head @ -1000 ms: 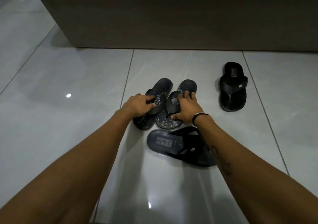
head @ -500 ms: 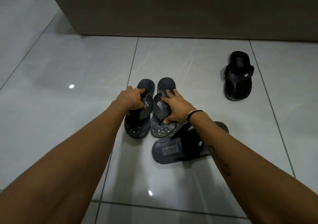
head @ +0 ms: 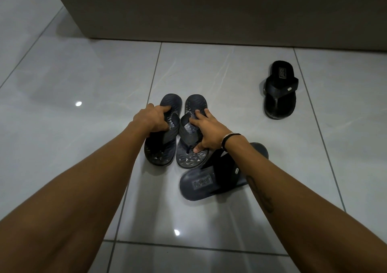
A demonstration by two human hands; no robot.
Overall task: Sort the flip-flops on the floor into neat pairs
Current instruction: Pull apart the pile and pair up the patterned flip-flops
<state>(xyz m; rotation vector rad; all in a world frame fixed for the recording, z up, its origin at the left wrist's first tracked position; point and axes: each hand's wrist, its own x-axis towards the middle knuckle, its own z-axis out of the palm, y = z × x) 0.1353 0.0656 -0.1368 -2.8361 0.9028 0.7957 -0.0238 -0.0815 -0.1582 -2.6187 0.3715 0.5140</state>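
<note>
Two dark patterned flip-flops lie side by side on the tiled floor, toes toward me. My left hand (head: 152,120) grips the strap of the left patterned flip-flop (head: 162,144). My right hand (head: 209,132) grips the strap of the right patterned flip-flop (head: 191,153). A larger dark flip-flop with a label on its heel (head: 201,184) lies crosswise just below them, partly under my right forearm. A matching black flip-flop (head: 279,90) sits alone at the right, heel away from me.
A dark bed base or cabinet (head: 209,10) runs along the far side. Glossy grey floor tiles (head: 73,84) spread to the left and right, with light spots reflected on them.
The two patterned flip-flops have been drawn closer together and straightened until parallel. Both hands stayed on the straps. The view tilted down, so the scene shifted.
</note>
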